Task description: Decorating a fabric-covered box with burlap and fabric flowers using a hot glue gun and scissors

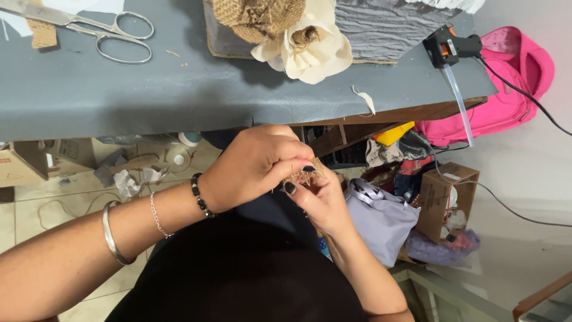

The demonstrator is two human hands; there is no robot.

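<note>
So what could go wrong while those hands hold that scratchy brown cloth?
The burlap piece is pinched off the table edge between the left hand and right hand, so it might drop to the cluttered floor. The glue gun sits at the table corner with its cord hanging; a snag could pull it off.

burlap scrap [305,174]: coarse woven, frayed | scissors [101,28]: shiny metal | desk [119,89]: matt grey, smooth | flower [313,50]: cream, soft matt petals | glue gun [448,46]: black plastic
</note>
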